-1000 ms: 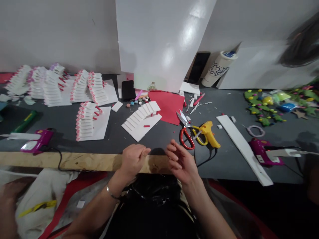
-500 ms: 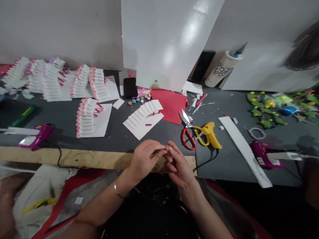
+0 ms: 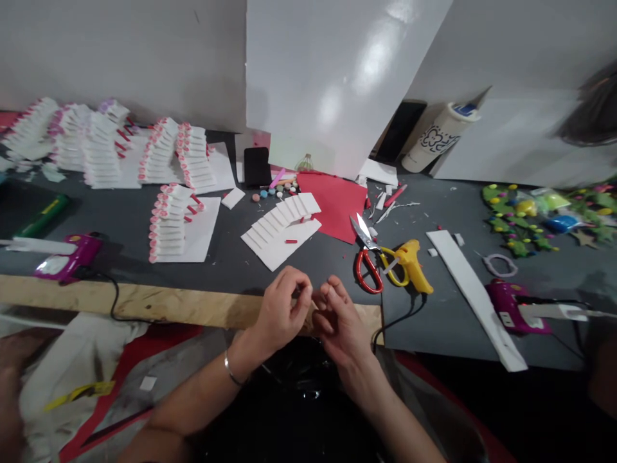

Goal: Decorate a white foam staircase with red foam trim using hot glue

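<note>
My left hand (image 3: 285,307) is over the wooden table edge, its thumb and forefinger pinched together; what lies between them, if anything, is too small to name. Close by on its right, my right hand (image 3: 343,318) has curled fingers with the thumb against the forefinger, and its contents cannot be made out. Beyond my hands lies a white fan-shaped stair piece (image 3: 274,222) on a white base, with a small red stick (image 3: 290,242) on it. Red-handled scissors (image 3: 369,270) and a yellow glue gun (image 3: 413,267) lie to the right.
Finished white stair models (image 3: 168,225) with pink ends stand at the left. Red foam sheet (image 3: 337,206), a white cup (image 3: 434,138), a long white strip (image 3: 475,299), green leafy pieces (image 3: 511,225) and purple power sockets (image 3: 513,307) are around. A person's arm shows at far left.
My two hands have moved slightly apart; their fingertips were together before. The view has shifted a little, and the things on the table lie as they were.
</note>
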Demonstrator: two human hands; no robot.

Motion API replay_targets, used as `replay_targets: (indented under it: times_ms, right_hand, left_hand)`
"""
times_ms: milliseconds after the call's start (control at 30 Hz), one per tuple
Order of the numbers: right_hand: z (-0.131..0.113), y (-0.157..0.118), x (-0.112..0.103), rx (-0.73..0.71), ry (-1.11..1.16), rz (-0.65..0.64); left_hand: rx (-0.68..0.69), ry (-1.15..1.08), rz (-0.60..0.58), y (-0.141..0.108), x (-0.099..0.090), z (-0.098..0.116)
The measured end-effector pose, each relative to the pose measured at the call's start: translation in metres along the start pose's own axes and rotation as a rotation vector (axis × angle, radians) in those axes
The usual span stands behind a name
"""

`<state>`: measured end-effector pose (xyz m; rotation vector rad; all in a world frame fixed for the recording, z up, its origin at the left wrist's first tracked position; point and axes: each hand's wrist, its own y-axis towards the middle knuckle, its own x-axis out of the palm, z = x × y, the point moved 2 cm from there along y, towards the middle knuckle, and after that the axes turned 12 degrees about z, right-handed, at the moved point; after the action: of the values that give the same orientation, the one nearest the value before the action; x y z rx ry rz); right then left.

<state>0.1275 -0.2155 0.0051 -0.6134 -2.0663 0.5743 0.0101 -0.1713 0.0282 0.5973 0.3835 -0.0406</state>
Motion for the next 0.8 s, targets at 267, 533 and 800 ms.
replay_targets:
  times_ms: [267,533,800]
  right_hand:
    - [0.000,0.007,0.001,0.317,0.190,-0.065]
    - [0.000,0.006,-0.004,0.001,-0.155,-0.151]
    - [-0.058,0.000,-0.038,-0.971,-1.062,0.086]
  left_hand:
    - [0.027,0.209,-0.134,-0.001,-0.003,-0.014]
    - [0.113,0.294,-0.070,0.007,-0.011,-0.025]
    - [0.107,0.432,-0.105,0.015,-0.025,-0.039]
